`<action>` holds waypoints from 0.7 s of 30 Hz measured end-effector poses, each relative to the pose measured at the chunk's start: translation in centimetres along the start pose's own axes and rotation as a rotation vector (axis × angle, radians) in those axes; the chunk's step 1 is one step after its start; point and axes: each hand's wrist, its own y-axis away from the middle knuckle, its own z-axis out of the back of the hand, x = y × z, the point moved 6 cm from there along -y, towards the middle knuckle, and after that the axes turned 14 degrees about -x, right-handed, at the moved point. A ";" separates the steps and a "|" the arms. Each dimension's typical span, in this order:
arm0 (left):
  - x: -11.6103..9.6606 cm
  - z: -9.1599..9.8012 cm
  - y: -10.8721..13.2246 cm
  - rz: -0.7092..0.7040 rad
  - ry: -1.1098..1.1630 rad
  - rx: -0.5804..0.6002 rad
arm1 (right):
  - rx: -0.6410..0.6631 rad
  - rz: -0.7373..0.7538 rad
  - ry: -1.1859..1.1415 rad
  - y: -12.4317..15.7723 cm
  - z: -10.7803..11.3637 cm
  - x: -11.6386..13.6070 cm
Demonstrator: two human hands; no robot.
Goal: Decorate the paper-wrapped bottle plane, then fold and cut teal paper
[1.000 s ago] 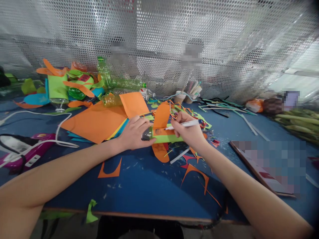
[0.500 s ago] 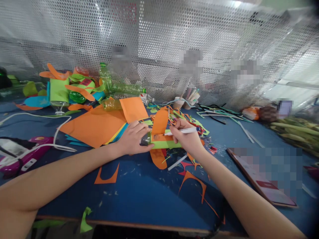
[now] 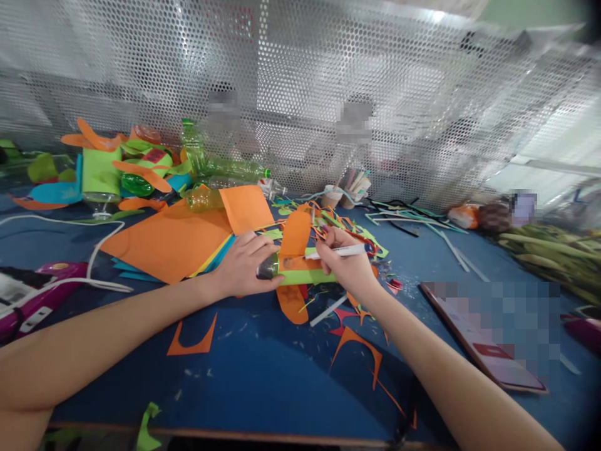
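Observation:
My left hand (image 3: 248, 264) is closed around the dark, clear end of a small plastic bottle (image 3: 269, 268) lying on its side. Green paper (image 3: 303, 276) wraps the bottle, with an orange patch on top that bears a dark mark. Rounded orange wing-like pieces (image 3: 295, 233) stick out on its far and near sides. In my right hand (image 3: 346, 266) a white marker (image 3: 345, 250) with a dark blue end is pinched like a pen. Its tip meets, or nearly meets, the orange patch. My right hand covers the bottle's other end.
Orange sheets (image 3: 173, 241) and coloured scraps surround the bottle. Paper-decorated bottles (image 3: 101, 172) stand back left, near a purple corded tool (image 3: 56, 294). Cups of markers (image 3: 354, 188) stand before the perforated metal screen (image 3: 300, 75). A tablet (image 3: 483, 344) lies right.
The view has shifted slightly, so the tabletop things sit a little further left. My left hand keeps its grip on the bottle, and the marker stays at the orange patch.

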 end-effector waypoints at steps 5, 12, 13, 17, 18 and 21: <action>0.0 0.0 -0.1 0.012 0.010 -0.004 | 0.002 -0.021 -0.001 -0.1 0.0 0.0; 0.1 0.0 0.1 0.042 0.005 0.003 | 0.008 -0.036 -0.019 0.0 0.0 -0.1; 0.1 0.0 0.1 0.041 0.004 -0.001 | 0.014 -0.039 -0.013 0.0 -0.1 -0.1; 0.1 -0.1 0.1 0.049 0.015 0.016 | 0.023 -0.066 -0.015 0.1 -0.1 -0.2; 0.1 -0.1 0.1 0.051 0.014 0.020 | 0.014 -0.065 -0.013 0.1 0.0 -0.1; 0.1 0.0 0.1 0.045 0.013 0.009 | -0.007 -0.060 0.010 0.1 0.1 -0.1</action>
